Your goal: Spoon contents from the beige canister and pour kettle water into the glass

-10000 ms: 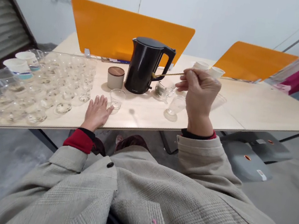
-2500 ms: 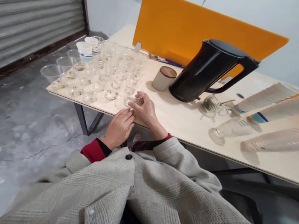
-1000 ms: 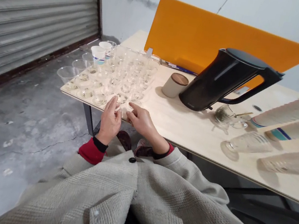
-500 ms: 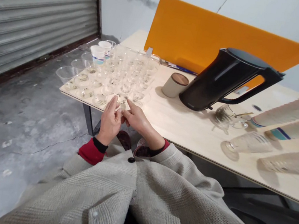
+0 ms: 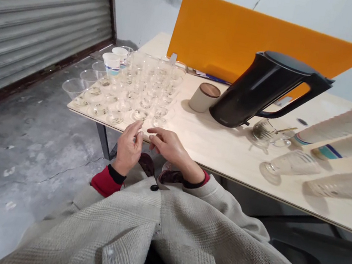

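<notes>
My left hand (image 5: 129, 147) is at the table's front edge, fingers stretched up and thumb a little apart, holding nothing that I can see. A small gap to its right, my right hand (image 5: 169, 148) hangs with its fingers loosely extended and nothing in them. Just beyond my fingertips stand several clear plastic cups (image 5: 140, 114) in close rows, with small dark bits in their bottoms. Two white paper cups (image 5: 111, 63) with blue bands stand at the far left of the group.
A lidded canister (image 5: 202, 99) stands beside a black kettle (image 5: 253, 91). Further right are a glass cup of dark leaves (image 5: 263, 131), stacked clear cups (image 5: 346, 184) and stacked paper cups (image 5: 341, 128). An orange divider (image 5: 239, 39) stands behind on the wooden table (image 5: 220, 148).
My hands, close together with fingertips meeting before, have drawn apart. The right hand moved to the right and its fingers loosened. The view shifted slightly.
</notes>
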Demonstrator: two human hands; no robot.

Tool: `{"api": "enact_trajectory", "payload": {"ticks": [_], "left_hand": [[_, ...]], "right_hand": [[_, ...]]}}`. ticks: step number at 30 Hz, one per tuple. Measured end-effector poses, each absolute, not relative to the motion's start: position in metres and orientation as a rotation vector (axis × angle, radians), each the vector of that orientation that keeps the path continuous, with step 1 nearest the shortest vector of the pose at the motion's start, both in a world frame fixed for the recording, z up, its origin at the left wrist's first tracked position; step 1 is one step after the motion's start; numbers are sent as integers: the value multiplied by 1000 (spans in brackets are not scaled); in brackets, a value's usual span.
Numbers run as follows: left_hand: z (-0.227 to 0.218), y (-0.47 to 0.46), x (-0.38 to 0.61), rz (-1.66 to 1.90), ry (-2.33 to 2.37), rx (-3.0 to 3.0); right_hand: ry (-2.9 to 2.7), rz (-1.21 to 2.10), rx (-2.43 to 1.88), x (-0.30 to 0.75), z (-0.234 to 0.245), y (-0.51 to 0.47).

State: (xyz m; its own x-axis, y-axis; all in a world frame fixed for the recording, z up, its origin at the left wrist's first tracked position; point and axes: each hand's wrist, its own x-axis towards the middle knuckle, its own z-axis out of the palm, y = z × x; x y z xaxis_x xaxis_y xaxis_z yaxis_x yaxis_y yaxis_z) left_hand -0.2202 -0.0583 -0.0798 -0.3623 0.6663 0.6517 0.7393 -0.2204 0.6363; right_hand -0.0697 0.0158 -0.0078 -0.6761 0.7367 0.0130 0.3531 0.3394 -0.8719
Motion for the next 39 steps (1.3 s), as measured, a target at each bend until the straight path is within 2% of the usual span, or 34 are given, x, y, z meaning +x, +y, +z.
{"api": "enact_trajectory", "payload": {"ticks": [8,15,19,27,39], "left_hand": [[-73,-67,-194,-1509,-1793,-1972],[-76,-67,-189,-1351,-1799,-2032],[-77,-67,-190,-1343,-1797,-2039],[-74,-66,-188,-1344,-1772,-2033],[-76,-38,-191,-1262,-1834,-1942]], "right_hand": [[-1991,709,-1317,-37,-16,51],[-2023,788,-1238,-59,-35,67],[-2067,740,-1253,-66,-35,65],[-1965,876,-1173,-50,-37,69],[-2174,703,-1134,-37,-28,65]]}}
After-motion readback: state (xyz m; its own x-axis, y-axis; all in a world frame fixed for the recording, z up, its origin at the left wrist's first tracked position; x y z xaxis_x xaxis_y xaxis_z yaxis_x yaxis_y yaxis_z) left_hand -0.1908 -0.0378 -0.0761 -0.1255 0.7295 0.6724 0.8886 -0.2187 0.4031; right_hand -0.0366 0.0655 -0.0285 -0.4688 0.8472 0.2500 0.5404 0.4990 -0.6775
